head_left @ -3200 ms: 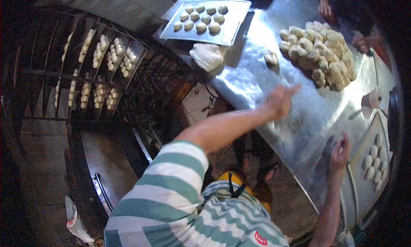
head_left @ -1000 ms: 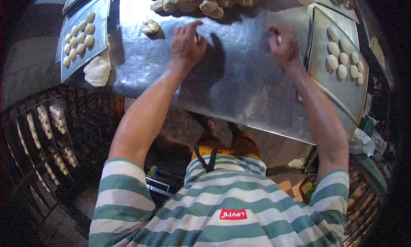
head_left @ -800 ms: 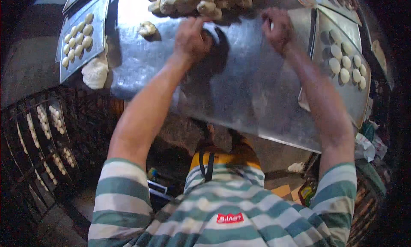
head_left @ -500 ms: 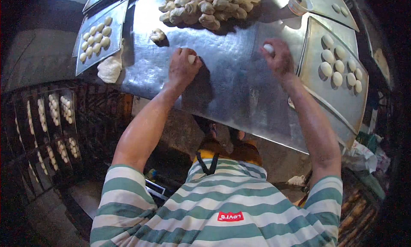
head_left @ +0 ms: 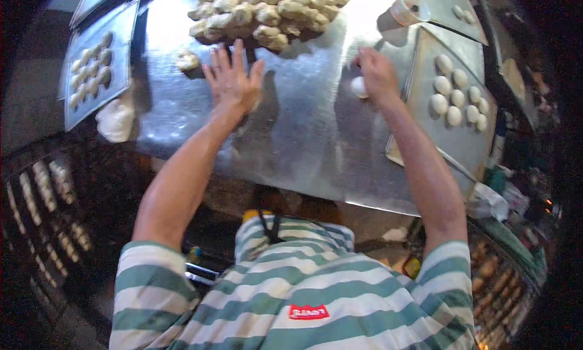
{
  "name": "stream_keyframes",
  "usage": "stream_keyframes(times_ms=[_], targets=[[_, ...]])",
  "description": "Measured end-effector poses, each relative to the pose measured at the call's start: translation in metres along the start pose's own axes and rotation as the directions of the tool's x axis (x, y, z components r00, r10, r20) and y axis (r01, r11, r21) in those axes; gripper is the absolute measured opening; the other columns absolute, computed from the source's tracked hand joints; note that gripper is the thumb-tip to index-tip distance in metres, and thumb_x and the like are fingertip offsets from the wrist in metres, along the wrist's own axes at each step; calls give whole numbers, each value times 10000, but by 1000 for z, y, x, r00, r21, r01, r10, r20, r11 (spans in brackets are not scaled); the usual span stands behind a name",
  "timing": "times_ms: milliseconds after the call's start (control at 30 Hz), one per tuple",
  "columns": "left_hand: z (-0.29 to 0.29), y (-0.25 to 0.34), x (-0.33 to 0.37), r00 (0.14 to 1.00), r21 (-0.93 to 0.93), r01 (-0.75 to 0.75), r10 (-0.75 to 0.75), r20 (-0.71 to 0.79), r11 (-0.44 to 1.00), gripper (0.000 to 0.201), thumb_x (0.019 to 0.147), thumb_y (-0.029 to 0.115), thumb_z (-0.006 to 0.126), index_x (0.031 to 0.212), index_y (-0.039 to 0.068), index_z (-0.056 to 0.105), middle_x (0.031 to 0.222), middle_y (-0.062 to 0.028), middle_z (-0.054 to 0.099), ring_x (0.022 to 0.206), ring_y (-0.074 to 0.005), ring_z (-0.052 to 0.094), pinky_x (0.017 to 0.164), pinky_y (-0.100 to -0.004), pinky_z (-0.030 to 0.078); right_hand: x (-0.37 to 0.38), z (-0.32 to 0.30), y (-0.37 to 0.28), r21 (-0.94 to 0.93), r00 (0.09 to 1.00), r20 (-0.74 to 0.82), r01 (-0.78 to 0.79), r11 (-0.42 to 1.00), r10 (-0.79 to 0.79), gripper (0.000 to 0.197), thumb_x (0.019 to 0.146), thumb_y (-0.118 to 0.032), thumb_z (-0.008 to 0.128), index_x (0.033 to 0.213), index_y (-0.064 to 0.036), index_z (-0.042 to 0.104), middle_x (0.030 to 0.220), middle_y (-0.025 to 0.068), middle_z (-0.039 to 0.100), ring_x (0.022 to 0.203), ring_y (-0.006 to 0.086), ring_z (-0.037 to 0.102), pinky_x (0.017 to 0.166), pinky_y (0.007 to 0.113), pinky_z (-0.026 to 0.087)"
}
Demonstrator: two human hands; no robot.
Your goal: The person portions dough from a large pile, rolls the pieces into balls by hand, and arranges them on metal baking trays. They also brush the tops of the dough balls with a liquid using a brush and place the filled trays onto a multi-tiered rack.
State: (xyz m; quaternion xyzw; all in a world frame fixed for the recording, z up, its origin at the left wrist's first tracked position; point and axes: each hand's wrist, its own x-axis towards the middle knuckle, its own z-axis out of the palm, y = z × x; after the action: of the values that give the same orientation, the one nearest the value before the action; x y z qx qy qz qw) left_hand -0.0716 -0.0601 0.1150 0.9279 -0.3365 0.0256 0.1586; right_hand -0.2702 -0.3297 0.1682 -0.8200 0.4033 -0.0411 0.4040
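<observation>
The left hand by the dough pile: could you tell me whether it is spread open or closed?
Spread open. The left hand lies palm down with fingers fanned, reaching toward the dough pile.

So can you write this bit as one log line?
left hand: open, flat by dough pile | right hand: cupping dough ball | table

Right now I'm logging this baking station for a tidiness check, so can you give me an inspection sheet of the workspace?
Surface: metal table, shiny, floury.
Job's things: dough ball under the right hand; pile of dough pieces at the far edge; left hand spread open near it.
Clutter: loose dough lump; cup; white cloth.
Hands: right on the ball, left empty.
Cables: nothing seen.
Surroundings: right tray and left tray with shaped balls; rack below left.
</observation>
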Motion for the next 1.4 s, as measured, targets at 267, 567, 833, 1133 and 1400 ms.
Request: stream_keyframes(times_ms=[267,567,833,1133,1400], targets=[[-16,14,4,998,-114,-56,60,30,992,822,1031,574,457,1640,69,233,1675,-265,228,1582,-421,124,1247,-640,48,3,19,-7,-637,905,-186,187,748,-384,282,1055,-354,500,1129,-120,640,1122,137,673,1131,355,613,960,522,442],[-18,18,5,999,-61,-34,35,13,998,815,1038,566,473,1651,95,217,1684,-221,247,1588,-375,141,1249,-634,44,6,31,-29,-584,687,-520,148,798,-508,335,1009,-327,596,1257,-103,625,1126,173,661,1140,382,600,955,519,448],[-70,-25,-42,970,-206,-166,197,140,964,533,872,292,790,1292,-10,661,1376,-238,602,1293,-388,558,1119,-452,417,-58,10,43,-296,727,-436,440,848,-530,207,876,-177,689,1029,-37,674,940,167,679,923,378,627,849,498,480],[-28,309,-85,889,-795,244,200,412,556,391,885,92,821,1242,22,678,1098,-89,726,996,-204,702,904,-322,574,-177,-157,162,498,923,-366,90,863,115,374,863,-59,756,1219,-43,639,1105,95,709,972,205,683,851,365,558],[52,549,-91,861,-718,-5,369,351,696,473,839,300,833,1194,10,717,989,-194,749,878,-277,721,812,-386,568,-168,-296,296,286,917,-363,-61,956,167,405,822,-70,712,1227,-61,701,1135,143,673,962,279,687,900,373,553]])
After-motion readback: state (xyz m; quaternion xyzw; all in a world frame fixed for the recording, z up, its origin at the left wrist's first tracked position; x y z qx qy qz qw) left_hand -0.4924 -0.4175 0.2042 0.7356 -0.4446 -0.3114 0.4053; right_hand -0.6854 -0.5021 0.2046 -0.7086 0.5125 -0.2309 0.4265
